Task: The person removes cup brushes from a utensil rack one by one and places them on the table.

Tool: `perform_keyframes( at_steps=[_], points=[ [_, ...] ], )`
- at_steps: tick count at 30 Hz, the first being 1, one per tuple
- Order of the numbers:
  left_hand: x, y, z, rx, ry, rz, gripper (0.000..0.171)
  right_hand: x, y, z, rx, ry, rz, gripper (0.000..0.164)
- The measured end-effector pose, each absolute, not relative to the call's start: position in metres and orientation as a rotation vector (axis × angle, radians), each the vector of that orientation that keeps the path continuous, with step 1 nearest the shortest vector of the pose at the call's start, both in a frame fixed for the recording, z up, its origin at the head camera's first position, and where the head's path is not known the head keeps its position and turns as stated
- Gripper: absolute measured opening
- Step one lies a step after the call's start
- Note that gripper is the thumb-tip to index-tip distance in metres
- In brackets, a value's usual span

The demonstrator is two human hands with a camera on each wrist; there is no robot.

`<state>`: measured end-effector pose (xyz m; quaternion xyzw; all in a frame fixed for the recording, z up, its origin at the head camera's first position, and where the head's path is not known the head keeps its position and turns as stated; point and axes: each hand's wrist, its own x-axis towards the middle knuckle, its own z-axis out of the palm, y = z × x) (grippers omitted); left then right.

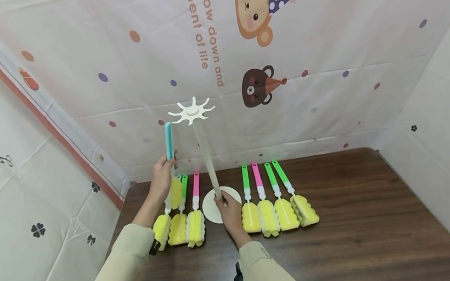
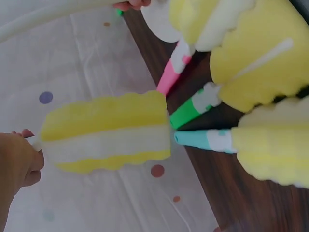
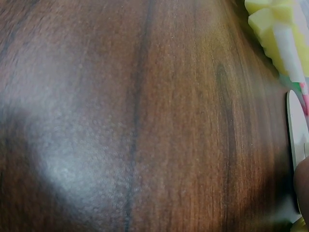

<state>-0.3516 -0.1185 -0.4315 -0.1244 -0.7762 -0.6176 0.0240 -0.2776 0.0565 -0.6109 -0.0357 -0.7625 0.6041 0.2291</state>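
Note:
My left hand (image 1: 161, 180) grips a sponge bottle brush by its light blue handle (image 1: 169, 140), upright with the yellow-and-white sponge head (image 2: 106, 133) hanging down. The handle's top end is close beside the white star-shaped hook rack (image 1: 193, 111). This rack tops a white pole (image 1: 207, 154) that rises from a round white base (image 1: 209, 208) on the table. Low on the pole, just over the base, my right hand (image 1: 231, 213) holds it. In the right wrist view only a bit of that hand and the base's rim (image 3: 297, 125) show.
Three brushes lie left of the base, among them one with a pink handle (image 1: 196, 185). To its right lie several more with green and pink handles (image 1: 257, 175). The brown wooden table (image 1: 346, 238) meets a printed cloth backdrop (image 1: 310, 116) behind.

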Motion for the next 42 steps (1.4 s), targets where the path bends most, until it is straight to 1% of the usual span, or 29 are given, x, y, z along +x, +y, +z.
perform_keyframes(
  at_steps=[9,12,17,19,24,30,35,42],
  points=[
    [-0.350,-0.129,-0.420,-0.360,-2.459,-1.821,0.047,-0.278,0.057,-0.608,-0.132,-2.105,1.685,0.020],
    [-0.351,-0.132,-0.420,-0.376,-2.496,-1.777,0.043,-0.277,0.057,-0.608,-0.135,-2.100,1.691,0.020],
    [-0.358,-0.137,-0.428,-0.457,-2.563,-1.693,0.029,-0.276,0.056,-0.607,-0.135,-2.094,1.703,0.023],
    [-0.358,-0.139,-0.430,-0.491,-2.571,-1.660,0.032,-0.276,0.056,-0.607,-0.138,-2.098,1.708,0.024],
    [-0.357,-0.144,-0.430,-0.509,-2.591,-1.586,0.047,-0.277,0.056,-0.607,-0.118,-2.093,1.695,0.024],
    [-0.357,-0.145,-0.429,-0.516,-2.572,-1.546,0.048,-0.278,0.056,-0.609,-0.132,-2.104,1.696,0.022],
    [-0.357,-0.149,-0.431,-0.446,-2.564,-1.455,0.045,-0.278,0.056,-0.609,-0.141,-2.121,1.695,0.021],
    [-0.353,-0.167,-0.440,-0.221,-2.583,-1.392,0.044,-0.279,0.057,-0.610,-0.124,-2.119,1.686,0.023]
  ],
)
